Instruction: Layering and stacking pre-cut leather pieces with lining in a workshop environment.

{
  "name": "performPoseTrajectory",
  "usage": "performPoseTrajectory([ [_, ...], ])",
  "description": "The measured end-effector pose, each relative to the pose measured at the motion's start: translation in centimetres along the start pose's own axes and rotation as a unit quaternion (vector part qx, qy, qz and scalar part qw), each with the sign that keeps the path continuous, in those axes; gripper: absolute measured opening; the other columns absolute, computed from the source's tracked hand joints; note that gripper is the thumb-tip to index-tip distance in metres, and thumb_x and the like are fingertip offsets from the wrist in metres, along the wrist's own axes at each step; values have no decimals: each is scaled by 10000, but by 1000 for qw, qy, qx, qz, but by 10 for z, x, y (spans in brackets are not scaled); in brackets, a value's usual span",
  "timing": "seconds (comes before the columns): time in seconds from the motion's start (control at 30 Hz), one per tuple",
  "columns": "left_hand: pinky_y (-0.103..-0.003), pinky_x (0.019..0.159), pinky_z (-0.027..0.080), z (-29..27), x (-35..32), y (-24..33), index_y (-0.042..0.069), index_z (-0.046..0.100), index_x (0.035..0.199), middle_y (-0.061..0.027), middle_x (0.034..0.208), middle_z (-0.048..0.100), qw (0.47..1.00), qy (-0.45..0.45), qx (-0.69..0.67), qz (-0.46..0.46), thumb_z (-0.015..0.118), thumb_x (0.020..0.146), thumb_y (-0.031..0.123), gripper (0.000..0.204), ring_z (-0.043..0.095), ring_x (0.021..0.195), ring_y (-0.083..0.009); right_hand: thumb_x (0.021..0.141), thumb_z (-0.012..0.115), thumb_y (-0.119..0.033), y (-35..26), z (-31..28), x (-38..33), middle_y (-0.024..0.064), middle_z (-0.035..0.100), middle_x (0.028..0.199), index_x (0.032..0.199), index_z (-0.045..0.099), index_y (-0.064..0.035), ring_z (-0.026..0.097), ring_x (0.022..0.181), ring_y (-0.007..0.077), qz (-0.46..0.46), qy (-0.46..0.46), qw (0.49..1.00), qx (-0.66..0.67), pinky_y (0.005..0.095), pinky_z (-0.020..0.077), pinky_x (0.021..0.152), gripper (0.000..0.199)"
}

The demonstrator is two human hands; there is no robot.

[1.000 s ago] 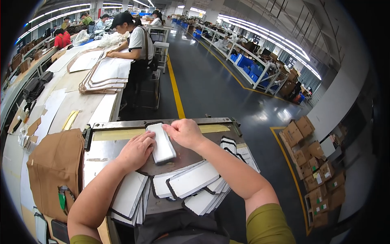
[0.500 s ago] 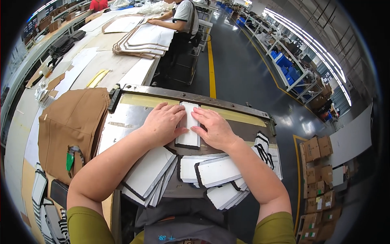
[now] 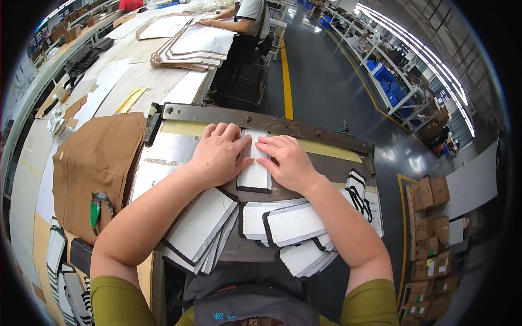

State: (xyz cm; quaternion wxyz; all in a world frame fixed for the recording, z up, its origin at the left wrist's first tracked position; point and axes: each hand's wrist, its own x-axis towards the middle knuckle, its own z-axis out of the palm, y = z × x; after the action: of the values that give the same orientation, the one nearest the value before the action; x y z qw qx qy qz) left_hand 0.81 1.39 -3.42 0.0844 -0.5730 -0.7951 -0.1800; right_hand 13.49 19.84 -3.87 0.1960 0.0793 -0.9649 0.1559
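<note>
Lengthwise, the black-edged white panel (image 3: 254, 178) is aimed forward on the metal-topped bench (image 3: 168, 145), its far end at the scuffed metal bar (image 3: 310, 132). Its face is touched from both sides by the left hand (image 3: 220, 156) and right hand (image 3: 288, 163); whether it is clamped cannot be told. Since one second ago, its slant has been straightened. Similar smooth, oblong panels (image 3: 296, 224) are fanned nearby.

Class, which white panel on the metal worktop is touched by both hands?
The single panel between the left hand and right hand, near the metal bar; the other panels lie overlapping in groups.
</note>
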Motion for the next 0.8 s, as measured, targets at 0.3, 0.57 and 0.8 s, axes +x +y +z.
performPoseTrajectory([
  [0.3,-431,1103,319,-2,-2,-3,103,633,1267,-109,1232,566,999,-26,-21,1,685,879,357,467,483,1240,-285,853,734,-214,-6,-6,0,127,639,1277,1127,690,-46,576,1190,301,15,-7,1000,25,433,406,1062,324],
  [0.57,-445,1155,271,-10,0,-10,70,618,1235,-90,1353,558,994,-84,-62,25,691,875,386,485,446,1320,-292,853,721,-410,-5,-22,1,157,643,1272,1221,642,-73,578,1225,288,73,-56,994,-58,457,333,1134,506],
  [0.8,-438,1141,293,7,-1,-13,81,630,1213,-82,1307,581,997,-8,-48,54,685,884,367,440,471,1288,-284,776,796,-354,-2,-38,16,204,635,1256,1228,625,-9,608,1149,362,47,-88,995,-13,403,463,1027,595],
])
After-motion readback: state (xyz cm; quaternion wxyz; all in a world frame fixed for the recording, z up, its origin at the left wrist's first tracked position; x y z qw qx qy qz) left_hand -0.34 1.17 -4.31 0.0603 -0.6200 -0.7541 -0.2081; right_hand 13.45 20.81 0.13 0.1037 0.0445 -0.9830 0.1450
